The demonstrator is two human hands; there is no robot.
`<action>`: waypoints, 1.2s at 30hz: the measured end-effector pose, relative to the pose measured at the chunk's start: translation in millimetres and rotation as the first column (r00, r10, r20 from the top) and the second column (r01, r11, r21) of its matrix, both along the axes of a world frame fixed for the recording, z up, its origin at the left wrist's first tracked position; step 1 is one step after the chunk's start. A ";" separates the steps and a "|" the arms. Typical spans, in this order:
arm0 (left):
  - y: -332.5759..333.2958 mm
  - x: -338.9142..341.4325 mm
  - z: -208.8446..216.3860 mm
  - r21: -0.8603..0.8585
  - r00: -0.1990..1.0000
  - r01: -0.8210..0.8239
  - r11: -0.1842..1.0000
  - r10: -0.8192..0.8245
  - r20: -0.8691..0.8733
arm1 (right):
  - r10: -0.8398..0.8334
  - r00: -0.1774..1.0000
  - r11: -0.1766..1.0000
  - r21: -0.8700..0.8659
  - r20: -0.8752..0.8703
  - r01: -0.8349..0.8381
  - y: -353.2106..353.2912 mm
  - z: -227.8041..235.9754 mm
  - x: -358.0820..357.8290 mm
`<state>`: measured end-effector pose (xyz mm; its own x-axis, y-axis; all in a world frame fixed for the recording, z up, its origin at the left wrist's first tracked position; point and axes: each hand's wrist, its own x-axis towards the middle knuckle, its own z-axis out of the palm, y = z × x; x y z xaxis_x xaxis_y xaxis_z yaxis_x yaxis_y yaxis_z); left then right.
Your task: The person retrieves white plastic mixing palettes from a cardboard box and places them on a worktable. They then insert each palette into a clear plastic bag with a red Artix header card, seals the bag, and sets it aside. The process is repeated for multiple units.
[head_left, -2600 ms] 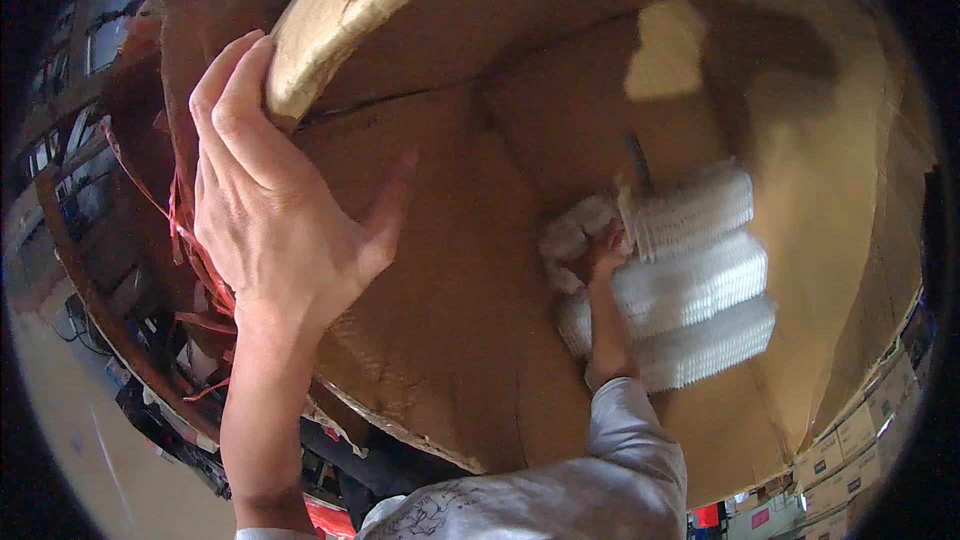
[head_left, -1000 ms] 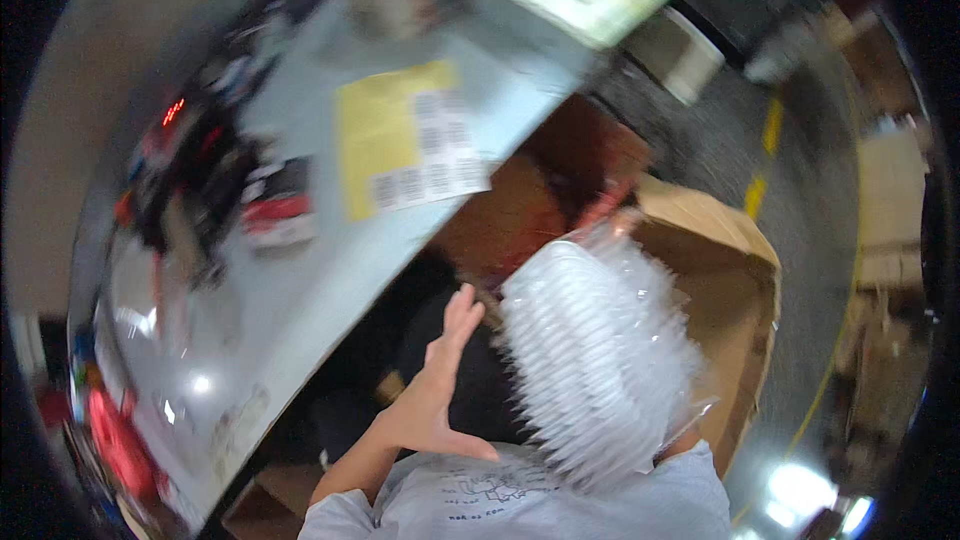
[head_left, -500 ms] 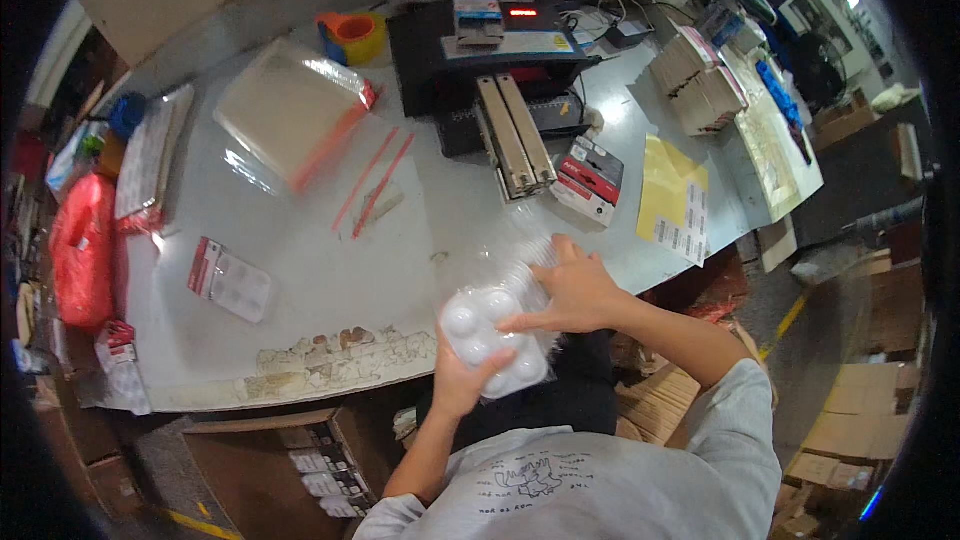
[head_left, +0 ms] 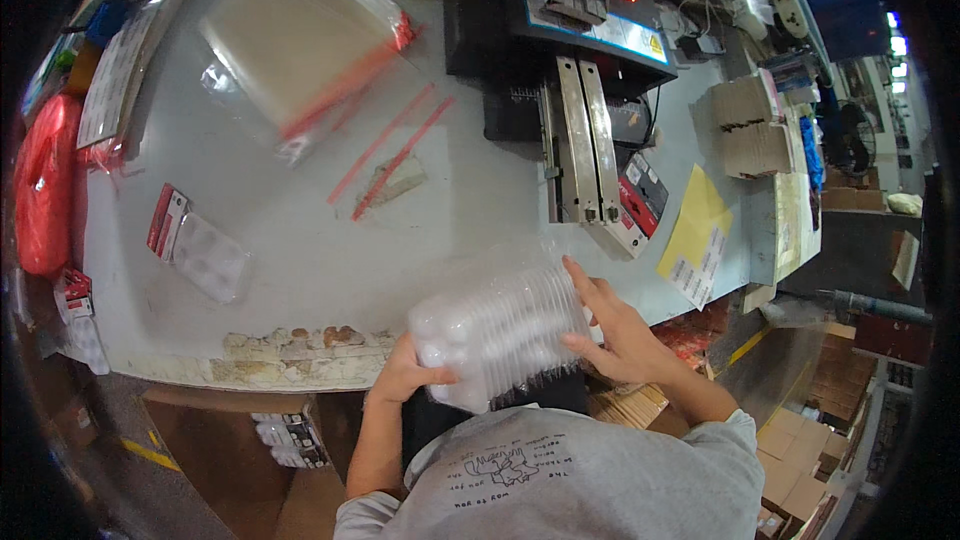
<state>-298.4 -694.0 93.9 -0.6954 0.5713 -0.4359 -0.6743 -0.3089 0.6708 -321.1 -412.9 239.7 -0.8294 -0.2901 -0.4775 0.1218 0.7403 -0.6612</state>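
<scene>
A stack of nested clear plastic blister trays point(head_left: 515, 325) with rounded bumps is held above my lap, at the table's front edge. My left hand point(head_left: 405, 370) grips its left end, the thumb lying across the bumpy face. At the opposite end my right hand point(head_left: 625, 340) holds the stack, thumb and fingers apart along its ridged edges. Many thin tray rims show side by side between the hands. On the table to the left lies a single blister pack point(head_left: 205, 255) with a red and white card.
A black machine point(head_left: 500, 30) with two metal rails point(head_left: 583, 155) stands at the back. Clear bags point(head_left: 300, 35) and red strips point(head_left: 400, 160) lie left of it. To the right are red-and-black cards point(head_left: 640, 200), a yellow sheet point(head_left: 700, 225) and stacked cards point(head_left: 750, 130). An open carton point(head_left: 215, 440) sits below.
The tray stack has turned so its layered side faces up. My right hand has moved from the front face to the right end. The whole view has shifted.
</scene>
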 end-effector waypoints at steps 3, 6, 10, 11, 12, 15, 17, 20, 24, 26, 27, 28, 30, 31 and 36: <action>7.6 -1.7 0.6 0.019 0.998 -0.019 1.000 0.018 0.067 | -0.168 0.986 0.977 -0.132 0.000 0.167 26.8 -21.8 1.1; 17.4 -2.0 -1.8 0.012 0.994 0.045 0.999 -0.046 0.103 | -0.379 0.840 0.827 -0.264 0.388 0.495 61.7 -57.0 1.0; 28.3 9.1 -10.9 0.026 0.988 -0.015 1.000 0.011 0.154 | -0.208 0.595 0.469 -0.454 0.776 0.757 109.0 -94.4 -0.9; 31.3 13.8 -13.1 0.022 0.989 -0.041 0.999 0.037 0.144 | -0.183 0.665 0.492 -0.518 0.724 0.699 115.4 -100.6 -0.6; 34.7 18.9 -14.6 0.013 0.987 -0.068 0.998 0.065 0.149 | -0.171 0.723 0.513 -0.567 0.669 0.645 120.1 -105.2 0.0; 47.8 32.7 -12.1 -0.011 0.978 -0.120 0.993 0.120 0.168 | -0.186 0.909 0.732 -0.565 0.373 0.381 127.3 -111.8 2.6; 57.9 39.1 -4.7 -0.027 0.975 -0.142 0.989 0.145 0.172 | -0.091 0.993 0.846 -0.521 0.073 0.116 129.2 -113.9 6.6; 71.7 48.3 10.9 -0.051 0.967 -0.177 0.983 0.183 0.175 | 0.081 0.994 0.755 -0.656 0.077 -0.010 133.5 -118.1 21.2; 82.6 57.6 20.1 -0.056 0.963 -0.196 0.979 0.203 0.179 | 0.238 0.824 0.563 -0.764 0.515 0.315 135.8 -128.3 59.9; 83.2 62.3 18.6 -0.048 0.964 -0.195 0.980 0.200 0.172 | 0.272 0.804 0.529 -0.780 0.529 0.334 132.1 -137.0 79.9; 82.0 64.8 17.7 -0.046 0.965 -0.192 0.980 0.197 0.172 | 0.268 0.797 0.518 -0.778 0.542 0.355 130.5 -140.7 89.0; 80.6 66.6 16.1 -0.041 0.967 -0.186 0.982 0.190 0.172 | 0.260 0.792 0.509 -0.775 0.553 0.374 128.3 -143.5 97.1; 75.6 70.3 14.1 -0.034 0.969 -0.173 0.984 0.176 0.171 | 0.236 0.790 0.504 -0.767 0.565 0.398 122.6 -146.1 111.6; 72.1 72.5 14.0 -0.028 0.971 -0.165 0.986 0.167 0.169 | 0.224 0.792 0.505 -0.763 0.568 0.404 119.8 -145.4 118.3; 57.5 86.4 14.8 -0.012 0.976 -0.151 0.988 0.151 0.158 | 0.178 0.799 0.521 -0.744 0.574 0.418 105.0 -132.6 146.2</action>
<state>-212.0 -636.5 108.7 -0.6960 0.4650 -0.5471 -0.7173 -0.4149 0.5598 -174.9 -307.9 107.1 -0.5782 -0.6971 -0.4239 0.6922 -0.1441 -0.7072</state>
